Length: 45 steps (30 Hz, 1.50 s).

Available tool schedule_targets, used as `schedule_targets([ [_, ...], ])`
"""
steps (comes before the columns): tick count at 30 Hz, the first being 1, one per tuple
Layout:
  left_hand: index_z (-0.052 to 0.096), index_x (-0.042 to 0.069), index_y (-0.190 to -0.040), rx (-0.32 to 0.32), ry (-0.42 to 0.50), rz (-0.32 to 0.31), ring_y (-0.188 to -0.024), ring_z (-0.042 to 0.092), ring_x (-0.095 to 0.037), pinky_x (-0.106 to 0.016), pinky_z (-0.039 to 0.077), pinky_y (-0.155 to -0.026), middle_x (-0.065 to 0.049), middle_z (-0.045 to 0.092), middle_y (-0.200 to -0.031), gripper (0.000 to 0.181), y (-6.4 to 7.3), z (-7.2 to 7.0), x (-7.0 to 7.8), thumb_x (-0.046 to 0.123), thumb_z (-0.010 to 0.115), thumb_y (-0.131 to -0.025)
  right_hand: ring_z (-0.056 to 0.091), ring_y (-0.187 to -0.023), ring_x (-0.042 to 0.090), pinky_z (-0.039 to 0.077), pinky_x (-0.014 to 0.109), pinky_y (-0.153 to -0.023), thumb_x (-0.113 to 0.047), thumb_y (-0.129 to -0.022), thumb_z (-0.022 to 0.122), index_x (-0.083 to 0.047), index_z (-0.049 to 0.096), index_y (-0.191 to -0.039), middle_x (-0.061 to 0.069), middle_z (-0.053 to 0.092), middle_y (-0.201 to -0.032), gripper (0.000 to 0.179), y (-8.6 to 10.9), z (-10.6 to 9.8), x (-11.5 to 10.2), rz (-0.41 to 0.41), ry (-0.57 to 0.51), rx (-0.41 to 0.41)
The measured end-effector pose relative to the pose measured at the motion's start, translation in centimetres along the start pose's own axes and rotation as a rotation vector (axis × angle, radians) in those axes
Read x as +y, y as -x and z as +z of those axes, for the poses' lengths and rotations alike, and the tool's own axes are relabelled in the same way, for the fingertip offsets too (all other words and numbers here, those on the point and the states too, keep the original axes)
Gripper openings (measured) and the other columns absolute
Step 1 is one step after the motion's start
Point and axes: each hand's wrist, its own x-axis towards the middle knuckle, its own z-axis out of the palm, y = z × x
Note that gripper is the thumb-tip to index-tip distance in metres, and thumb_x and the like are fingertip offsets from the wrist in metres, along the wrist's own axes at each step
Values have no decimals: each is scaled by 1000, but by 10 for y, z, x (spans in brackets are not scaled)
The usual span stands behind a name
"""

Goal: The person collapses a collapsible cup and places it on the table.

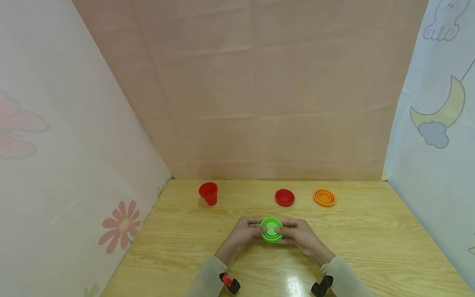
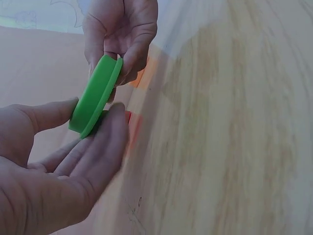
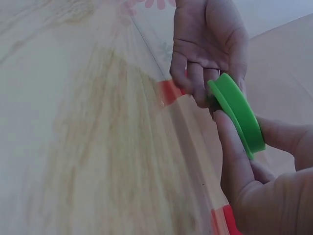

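Head view takes in the bench (image 1: pixel 167 231), and over it my left hand (image 1: pixel 243 233) and right hand (image 1: pixel 302 236), each pinching the green folded cup (image 1: pixel 271 225) from its own side, thumbs (image 2: pixel 56 113) on one face, fingers (image 2: pixel 105 142) behind. The cup sits directly between them, neither hand nearer; its broad round face turns toward me, its short axis pointing my way.

Opens wide between red cup (image 1: pixel 209 192) and red disc (image 1: pixel 284 198) | meets green disc (image 1: pixel 271 227) in front, backdrop (image 1: pixel 282 123) behind
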Motion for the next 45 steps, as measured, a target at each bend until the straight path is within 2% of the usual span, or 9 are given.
schedule_targets([
  [7, 70, -1, -132, -9, 36, 4, -86, 79, -20, -37, 67, -79, -16, 79, -111, 36, 1, 0, -3, 11, 72, -98, 77, -94, 16, 66, 31, -83, -15, -101, 70, 19, 54, -138, 7, 77, -107, 52, 1, 1, 0, 7, -5, -12],
  [12, 69, -2, -133, -9, 56, 5, -85, 79, -19, -36, 67, -78, -18, 79, -109, 38, 2, 0, -3, 11, 71, -98, 77, -97, 17, 66, 34, -88, -17, -101, 70, 19, 54, -138, 7, 77, -109, 53, 1, 1, -2, 13, 8, -30],
  [15, 69, -2, -132, 2, 63, -2, -84, 78, -18, -36, 67, -79, -17, 79, -108, 38, 3, -1, -2, 12, 72, -97, 76, -99, 17, 65, 37, -91, -20, -101, 71, 16, 51, -143, 10, 76, -116, 59, 2, -1, -3, 8, 45, -27],
  [18, 70, -2, -131, 15, 72, -12, -82, 78, -17, -36, 67, -80, -15, 79, -106, 37, 3, -2, -3, 13, 73, -97, 74, -104, 17, 64, 39, -94, -21, -99, 74, 11, 47, -150, 17, 70, -130, 66, 3, -3, -3, -8, 93, -4],
  [22, 72, -3, -128, 25, 93, -31, -80, 77, -15, -34, 67, -79, -14, 78, -104, 35, 3, -5, -4, 14, 74, -98, 72, -113, 19, 63, 33, -94, -23, -97, 77, 5, 44, -155, 27, 57, -148, 72, 6, -5, -3, -45, 175, 14],
  [25, 73, -3, -126, 28, 100, -43, -79, 77, -14, -33, 67, -78, -14, 78, -104, 33, 2, -6, -5, 14, 74, -98, 72, -115, 21, 61, 27, -93, -23, -95, 78, 3, 47, -154, 28, 53, -153, 72, 6, -5, -3, -75, 225, 3],
  [30, 73, -3, -126, 29, 112, -57, -79, 76, -14, -33, 67, -79, -14, 77, -104, 33, 2, -6, -4, 14, 74, -97, 73, -117, 23, 61, 27, -93, -23, -93, 81, 0, 53, -151, 27, 55, -153, 68, 7, -3, -3, -99, 259, -28],
  [36, 73, -3, -124, 24, 146, -83, -80, 75, -13, -31, 67, -79, -10, 78, -100, 31, 4, -7, -2, 14, 72, -98, 70, -122, 30, 61, 37, -99, -22, -92, 82, -4, 53, -152, 23, 58, -152, 69, 9, -2, -5, -108, 268, -70],
  [45, 73, -7, -122, -41, 207, -108, -85, 76, -12, -26, 66, -79, -6, 79, -99, 30, 5, -6, -6, 13, 69, -100, 70, -121, 29, 59, 39, -100, -22, -92, 82, -1, 49, -154, 24, 58, -150, 73, 11, -3, -4, -130, 311, -84],
])
